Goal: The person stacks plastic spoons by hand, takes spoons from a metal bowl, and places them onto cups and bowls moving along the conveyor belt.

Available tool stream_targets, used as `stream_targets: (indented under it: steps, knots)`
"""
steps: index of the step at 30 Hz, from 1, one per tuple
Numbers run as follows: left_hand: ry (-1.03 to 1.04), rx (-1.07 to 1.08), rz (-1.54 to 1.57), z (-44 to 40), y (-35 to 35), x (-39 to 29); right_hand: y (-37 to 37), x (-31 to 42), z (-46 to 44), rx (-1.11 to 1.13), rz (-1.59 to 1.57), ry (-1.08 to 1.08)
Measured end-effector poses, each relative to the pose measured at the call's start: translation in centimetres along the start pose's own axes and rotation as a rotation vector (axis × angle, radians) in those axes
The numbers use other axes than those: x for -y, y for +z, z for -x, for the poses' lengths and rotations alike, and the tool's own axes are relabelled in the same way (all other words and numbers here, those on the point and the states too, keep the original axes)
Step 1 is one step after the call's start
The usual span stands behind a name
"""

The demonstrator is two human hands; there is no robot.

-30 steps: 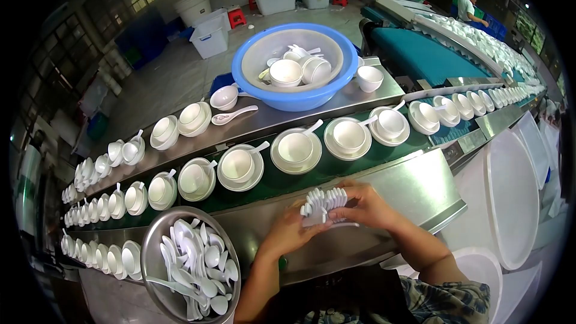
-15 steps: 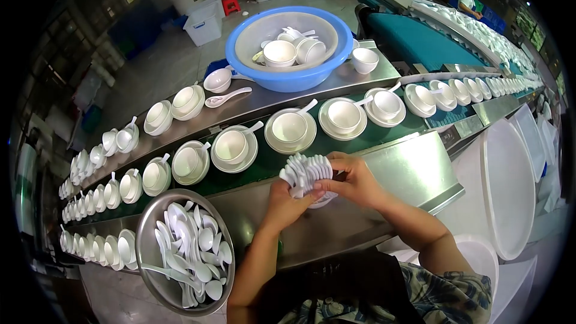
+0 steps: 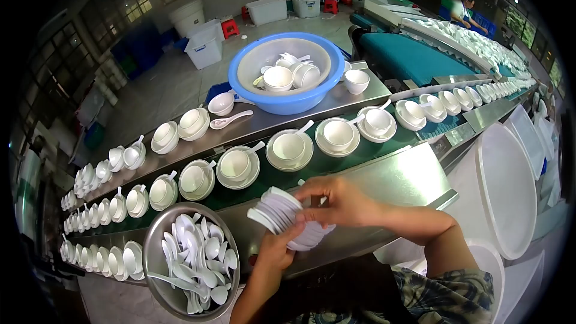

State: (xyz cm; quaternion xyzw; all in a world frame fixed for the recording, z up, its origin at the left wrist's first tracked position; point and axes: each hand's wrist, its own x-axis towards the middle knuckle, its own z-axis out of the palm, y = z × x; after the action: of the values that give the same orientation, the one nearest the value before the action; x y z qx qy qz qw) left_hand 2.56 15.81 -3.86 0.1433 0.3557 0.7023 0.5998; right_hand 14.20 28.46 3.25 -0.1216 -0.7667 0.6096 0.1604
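Observation:
A nested stack of white soup spoons is held in front of me, over the steel ledge of the line. My left hand is closed round its lower left side, thumb against the spoons. At the stack's right side, my right hand pinches with bent fingers; some fingertips are hidden. Left of my left hand, a steel bowl holds many loose white spoons. Beyond the hands, white bowl sets, each with a cup and a spoon on a dish, stand in a row on a green belt.
A blue basin with cups and spoons sits on the back ledge beside a single cup and a patterned spoon. More bowl sets line both sides. Large white tubs stand at right. A person works at the far right.
The spoon stack has tilted and turned, showing more of its sides. Both hands have moved lower in view, and the camera view has shifted. The sets on the belt appear slightly displaced.

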Motion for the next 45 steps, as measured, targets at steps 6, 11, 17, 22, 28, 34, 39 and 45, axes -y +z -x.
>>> stream_targets:
  steps: [6, 11, 17, 22, 28, 34, 39, 45]
  knots:
    - [-0.179, -0.045, 0.178, 1.5, -2.1, 1.9, 1.5, -1.9, 1.7, -0.057, 0.144, -0.144]
    - [-0.185, -0.019, 0.246, 1.5, -3.5, 2.3, 0.9, -2.0, 2.3, -0.211, 0.14, -0.099]
    - [-0.072, -0.024, 0.064, 1.9, -3.5, 2.2, 0.7, -9.0, 3.2, -0.199, 1.004, -0.159]
    - [-0.086, 0.022, 0.176, 1.6, -4.6, 2.6, 0.6, -8.9, 3.5, -0.218, 0.858, -0.123]
    - [-0.083, -0.009, 0.174, 1.8, -3.6, 2.2, 1.4, -1.8, 3.3, -0.469, 0.4, -0.312]
    - [-0.074, -0.026, 0.179, 1.8, -3.9, 2.5, 4.4, -2.2, 1.9, -0.373, 0.682, -0.51]
    - [-0.093, -0.004, 0.242, 1.9, -3.3, 2.1, 5.3, -2.4, 2.7, -0.25, 0.821, -0.463]
    - [-0.051, -0.059, 0.237, 1.8, -3.7, 2.3, 4.4, -1.1, 3.5, -0.055, 0.963, -0.344]
